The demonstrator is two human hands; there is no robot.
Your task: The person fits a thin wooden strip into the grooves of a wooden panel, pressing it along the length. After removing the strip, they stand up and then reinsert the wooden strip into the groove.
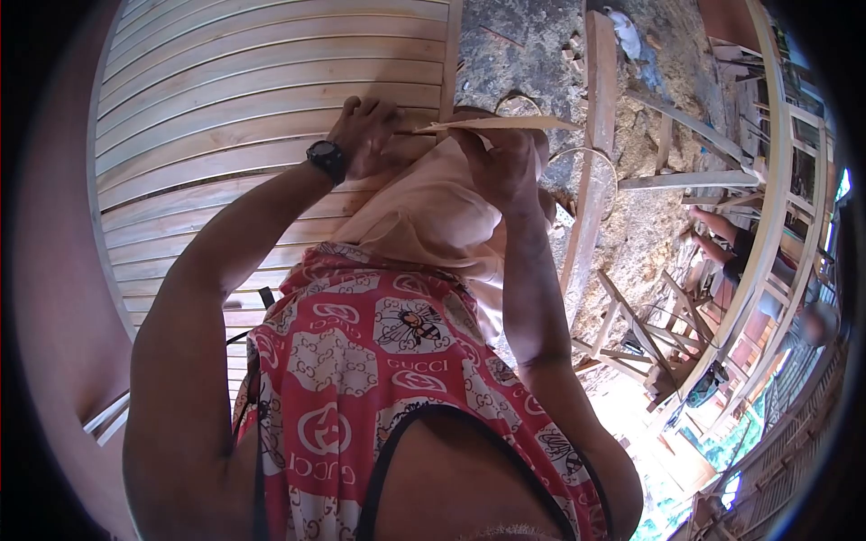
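My right hand (499, 165) grips a thin, flat tan strip (532, 123) that lies crosswise above the fingers, narrowing toward its right tip. Its left end reaches the edge of a slatted wooden panel (271, 86). My left hand (365, 137), a black watch (326, 160) on its wrist, is over the slats just left of that end. Its fingers are curled downward; I cannot tell what, if anything, is in them. Both hands are in front of my bent knees, over light-coloured shorts (424, 212).
Right of the panel, a long timber beam (599, 86) runs across a dirt floor strewn with shavings. Small wood offcuts (572, 56) lie near it. Farther right are wooden frames (690, 180), and a person (767, 257) sits beyond a long curved-looking rail (778, 126).
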